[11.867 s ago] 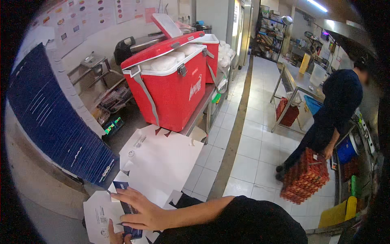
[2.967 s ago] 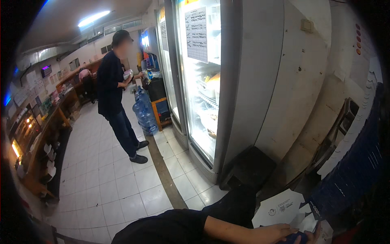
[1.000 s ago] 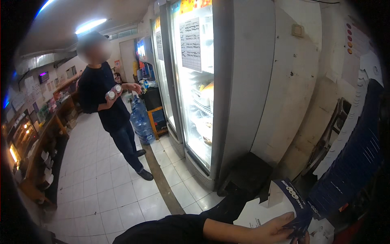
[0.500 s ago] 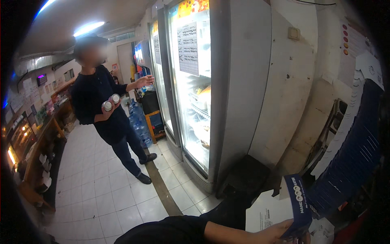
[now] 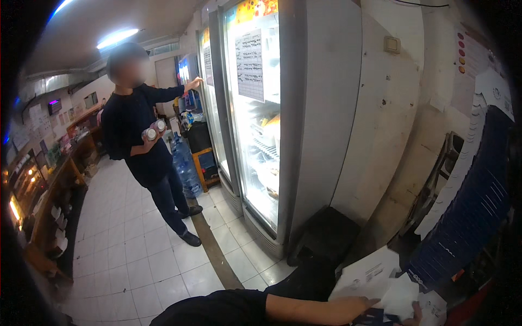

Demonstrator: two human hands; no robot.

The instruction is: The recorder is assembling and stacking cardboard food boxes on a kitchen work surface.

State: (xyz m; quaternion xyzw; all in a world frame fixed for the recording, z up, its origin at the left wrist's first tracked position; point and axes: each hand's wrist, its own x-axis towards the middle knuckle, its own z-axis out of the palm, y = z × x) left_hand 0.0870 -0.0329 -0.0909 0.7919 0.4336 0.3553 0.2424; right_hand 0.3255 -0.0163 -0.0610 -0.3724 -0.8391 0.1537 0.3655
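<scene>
At the lower right, a white and dark-blue cardboard box [image 5: 372, 274] is partly folded, with its white panels facing up. My left hand [image 5: 356, 309] comes in from the left and grips the box's near side, fingers closed over a panel. Only part of my right hand [image 5: 416, 314] shows, at the box's right edge, its fingers bent against the card. The box's lower part is cut off by the picture's edge.
A tall stack of flat blue and white cartons [image 5: 462, 201] leans along the right. Lit glass-door fridges [image 5: 255, 136] stand ahead, with a black stool-like object [image 5: 329, 233] beside them. A co-worker [image 5: 138, 130] holding two cans [image 5: 154, 129] reaches toward the farther fridge.
The box's printed blue panel has swung down and its white panels now face up. My left hand has shifted slightly left. The co-worker has stretched an arm to the fridge door.
</scene>
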